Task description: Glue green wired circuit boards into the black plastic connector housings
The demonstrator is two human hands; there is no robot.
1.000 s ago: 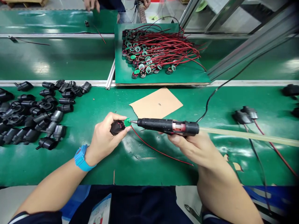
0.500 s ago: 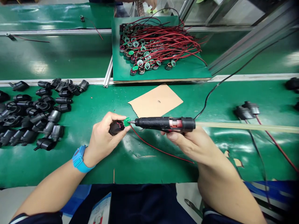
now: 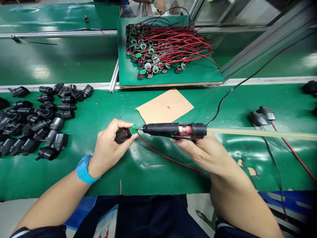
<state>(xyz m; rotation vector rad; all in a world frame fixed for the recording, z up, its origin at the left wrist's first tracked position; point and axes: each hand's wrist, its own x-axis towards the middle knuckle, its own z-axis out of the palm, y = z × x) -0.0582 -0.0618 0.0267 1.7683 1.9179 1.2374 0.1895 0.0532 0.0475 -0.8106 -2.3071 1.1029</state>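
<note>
In the middle of the green table [image 3: 153, 180], close to the person's body, the left hand [image 3: 107, 147] holds a small black cylindrical part capped with a round green circuit disc [image 3: 126, 133]. Its fingers [image 3: 121, 123] curl over the black body and pinch it against the thumb, with the disc facing right. The right hand [image 3: 205, 153] grips a black hot-glue gun [image 3: 174, 130] from below. The fingers are wrapped about the handle and mostly hidden under the barrel. The gun lies level, and its metal nozzle touches the disc.

A pale translucent glue stick [image 3: 260, 135] juts from the gun's rear towards the right edge. A black power cord [image 3: 230, 92] rises from the same end and runs far right. A thin red wire [image 3: 168, 158] trails from the part across the table, passing beneath the gun towards the right hand.

Just beyond the gun lies a torn brown cardboard sheet [image 3: 164, 106]. To the left sits a heap of black plastic housings [image 3: 37, 119], well apart from the hands. On the far side a green board [image 3: 198, 77] carries many small wound coils with red leads [image 3: 168, 49]. Two black capped parts [image 3: 261, 116] lie to the right. A blue wristband [image 3: 84, 168] circles the left wrist. Another person's hand [image 3: 159, 4] shows at the far edge.
</note>
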